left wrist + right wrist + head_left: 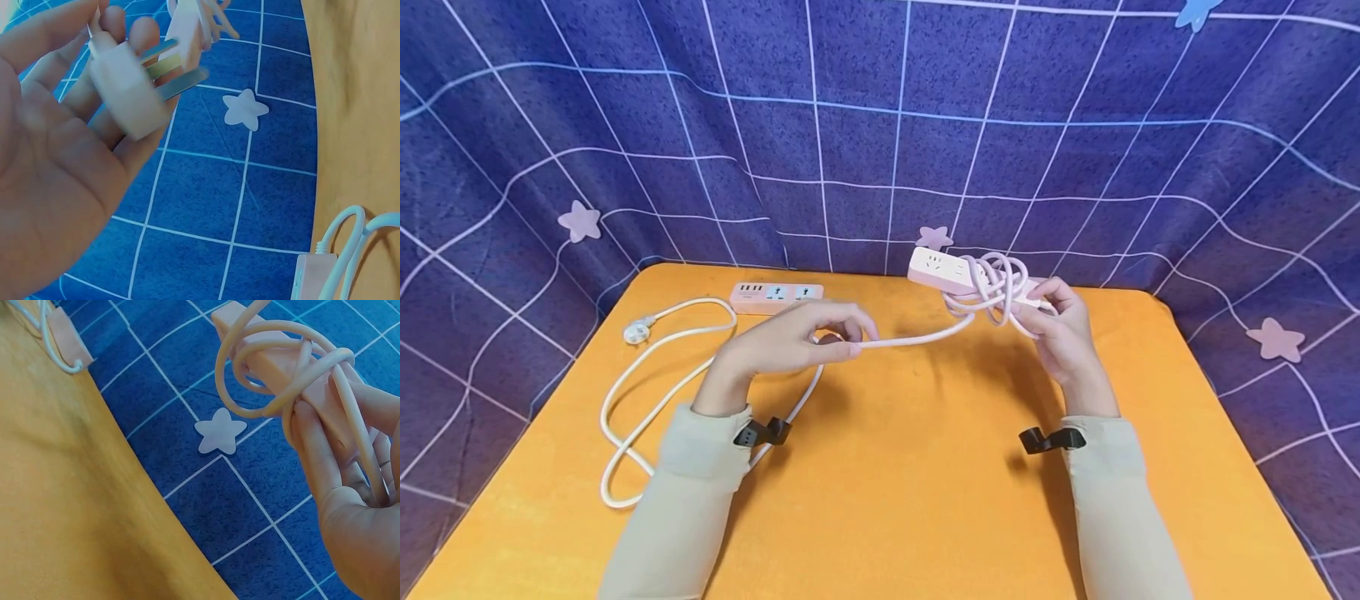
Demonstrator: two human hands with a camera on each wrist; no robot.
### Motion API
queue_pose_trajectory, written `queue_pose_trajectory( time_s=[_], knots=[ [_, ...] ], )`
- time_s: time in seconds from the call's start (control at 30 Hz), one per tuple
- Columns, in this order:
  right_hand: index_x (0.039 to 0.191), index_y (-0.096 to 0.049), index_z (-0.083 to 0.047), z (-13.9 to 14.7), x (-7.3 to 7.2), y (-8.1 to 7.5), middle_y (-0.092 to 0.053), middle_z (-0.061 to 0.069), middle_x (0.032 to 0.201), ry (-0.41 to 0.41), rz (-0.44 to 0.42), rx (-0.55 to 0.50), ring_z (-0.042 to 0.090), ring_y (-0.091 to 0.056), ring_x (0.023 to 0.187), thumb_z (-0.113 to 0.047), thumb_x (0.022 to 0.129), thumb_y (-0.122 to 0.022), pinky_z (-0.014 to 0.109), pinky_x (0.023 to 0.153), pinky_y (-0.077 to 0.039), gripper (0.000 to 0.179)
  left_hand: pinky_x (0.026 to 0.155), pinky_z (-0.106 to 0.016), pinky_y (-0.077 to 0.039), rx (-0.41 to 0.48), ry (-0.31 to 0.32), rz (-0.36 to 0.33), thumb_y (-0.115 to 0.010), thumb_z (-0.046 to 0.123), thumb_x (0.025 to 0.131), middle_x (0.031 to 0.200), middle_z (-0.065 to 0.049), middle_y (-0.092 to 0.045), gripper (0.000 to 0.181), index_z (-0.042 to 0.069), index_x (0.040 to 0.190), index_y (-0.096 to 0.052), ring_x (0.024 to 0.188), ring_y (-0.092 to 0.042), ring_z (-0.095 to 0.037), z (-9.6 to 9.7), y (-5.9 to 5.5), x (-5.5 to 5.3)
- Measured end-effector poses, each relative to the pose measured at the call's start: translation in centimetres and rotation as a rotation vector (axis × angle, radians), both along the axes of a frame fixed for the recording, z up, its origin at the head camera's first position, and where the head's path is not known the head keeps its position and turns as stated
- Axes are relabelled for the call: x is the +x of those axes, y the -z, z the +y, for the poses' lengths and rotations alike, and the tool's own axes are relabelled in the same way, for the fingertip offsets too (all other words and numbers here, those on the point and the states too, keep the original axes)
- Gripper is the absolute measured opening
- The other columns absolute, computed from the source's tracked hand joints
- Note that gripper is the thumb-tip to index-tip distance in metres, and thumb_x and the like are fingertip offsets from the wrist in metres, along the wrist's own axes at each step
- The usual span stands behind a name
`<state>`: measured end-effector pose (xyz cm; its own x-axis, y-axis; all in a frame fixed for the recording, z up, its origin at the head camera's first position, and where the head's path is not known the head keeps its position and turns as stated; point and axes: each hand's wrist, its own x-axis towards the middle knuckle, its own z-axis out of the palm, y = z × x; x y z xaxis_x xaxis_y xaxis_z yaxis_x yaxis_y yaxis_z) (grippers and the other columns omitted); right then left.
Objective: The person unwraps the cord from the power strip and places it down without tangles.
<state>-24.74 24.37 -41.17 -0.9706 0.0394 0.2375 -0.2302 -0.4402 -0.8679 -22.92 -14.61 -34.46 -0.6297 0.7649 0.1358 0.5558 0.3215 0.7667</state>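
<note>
My right hand grips one end of a pale pink power strip, held above the table. A pink cord is wound in loose loops around the strip, and one length stretches leftward from it. That length runs to my left hand, whose thumb and fingers pinch the cord close to its end. In the left wrist view the white plug hangs in front of the palm, its metal prongs facing away. Loops of cord cross over the strip beside my right fingers in the right wrist view.
A second pink-and-white power strip lies at the back left of the orange table. Its white cord curves loosely leftward and under my left arm, with a round plug on the table. A blue gridded curtain stands behind.
</note>
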Motion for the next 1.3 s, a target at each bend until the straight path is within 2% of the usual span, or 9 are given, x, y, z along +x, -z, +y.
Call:
queue_pose_trajectory(
  time_s=[0.2, 0.27, 0.4, 0.53, 0.7, 0.83, 1.0, 1.13, 1.3],
  knots=[
    [0.089, -0.062, -0.005, 0.1, 0.0, 0.0, -0.068, 0.005, 0.114, -0.001, 0.004, -0.025, 0.016, -0.073, 0.095, 0.030, 0.084, -0.056, 0.026, 0.073, -0.063, 0.036, 0.089, -0.040, -0.056, -0.060, 0.046, 0.010, -0.067, 0.017, 0.105, 0.103, 0.008, -0.072, 0.014, 0.026, 0.113, -0.074, 0.099, -0.067, -0.015, 0.4, 0.4, -0.2],
    [0.089, -0.062, -0.005, 0.1, 0.0, 0.0, -0.068, 0.006, 0.114, -0.002, 0.006, -0.031, 0.017, -0.074, 0.095, 0.030, 0.084, -0.056, 0.027, 0.074, -0.064, 0.036, 0.090, -0.039, -0.056, -0.083, 0.061, 0.005, -0.067, 0.016, 0.105, 0.102, 0.009, -0.073, 0.014, 0.025, 0.113, -0.075, 0.099, -0.068, -0.014, 0.5, 0.6, -0.3],
    [0.089, -0.062, -0.005, 0.2, 0.0, 0.0, -0.068, 0.006, 0.114, -0.003, 0.000, -0.034, 0.017, -0.074, 0.095, 0.030, 0.085, -0.057, 0.028, 0.074, -0.064, 0.036, 0.089, -0.033, -0.057, -0.151, 0.074, 0.041, -0.069, 0.010, 0.102, 0.098, 0.009, -0.074, 0.017, 0.023, 0.110, -0.076, 0.094, -0.069, -0.012, 0.9, 1.1, -0.6],
    [0.089, -0.062, -0.005, 0.2, 0.1, 0.0, -0.068, 0.005, 0.114, -0.002, -0.004, -0.038, 0.017, -0.074, 0.095, 0.030, 0.085, -0.057, 0.027, 0.074, -0.064, 0.036, 0.083, -0.031, -0.058, -0.222, 0.055, 0.105, -0.072, 0.006, 0.097, 0.093, 0.008, -0.074, 0.019, 0.022, 0.105, -0.078, 0.089, -0.068, -0.009, 1.4, 1.5, -0.7],
    [0.088, -0.062, -0.006, 0.1, 0.1, -0.1, -0.069, 0.005, 0.112, 0.000, 0.005, -0.044, 0.016, -0.073, 0.095, 0.030, 0.084, -0.056, 0.026, 0.073, -0.063, 0.037, 0.080, -0.031, -0.057, -0.285, 0.032, 0.128, -0.075, 0.006, 0.097, 0.091, 0.009, -0.074, 0.014, 0.018, 0.104, -0.080, 0.087, -0.067, -0.007, 2.0, 2.0, -0.5],
    [0.088, -0.063, -0.007, -0.1, 0.1, -0.2, -0.069, 0.004, 0.111, -0.001, 0.013, -0.047, 0.015, -0.072, 0.094, 0.030, 0.084, -0.056, 0.025, 0.072, -0.063, 0.039, 0.079, -0.031, -0.055, -0.349, 0.007, 0.163, -0.076, 0.008, 0.097, 0.089, 0.012, -0.072, 0.013, 0.020, 0.101, -0.079, 0.085, -0.063, -0.006, 2.3, 2.7, -0.4],
    [0.088, -0.063, -0.008, -0.4, 0.0, -0.3, -0.067, 0.004, 0.112, -0.014, 0.006, -0.048, 0.015, -0.072, 0.093, 0.030, 0.084, -0.056, 0.025, 0.072, -0.063, 0.039, 0.076, -0.030, -0.051, -0.455, -0.006, 0.301, -0.080, 0.007, 0.094, 0.082, 0.012, -0.066, 0.013, 0.020, 0.094, -0.077, 0.079, -0.058, -0.007, 2.6, 3.7, -0.6],
    [0.089, -0.063, -0.008, -0.3, 0.0, -0.3, -0.067, 0.004, 0.113, -0.015, -0.002, -0.045, 0.015, -0.071, 0.094, 0.030, 0.084, -0.057, 0.025, 0.072, -0.063, 0.038, 0.071, -0.030, -0.049, -0.539, 0.003, 0.423, -0.081, 0.003, 0.089, 0.077, 0.009, -0.064, 0.016, 0.018, 0.089, -0.076, 0.074, -0.056, -0.009, 3.3, 3.9, -0.9],
    [0.089, -0.063, -0.008, -0.1, 0.1, -0.2, -0.065, 0.004, 0.115, -0.015, -0.012, -0.039, 0.015, -0.071, 0.095, 0.030, 0.084, -0.057, 0.026, 0.073, -0.063, 0.038, 0.065, -0.031, -0.049, -0.578, 0.042, 0.572, -0.080, -0.003, 0.081, 0.076, 0.008, -0.068, 0.022, 0.018, 0.081, -0.074, 0.070, -0.058, -0.012, 4.5, 4.4, -1.9]
  ],
)
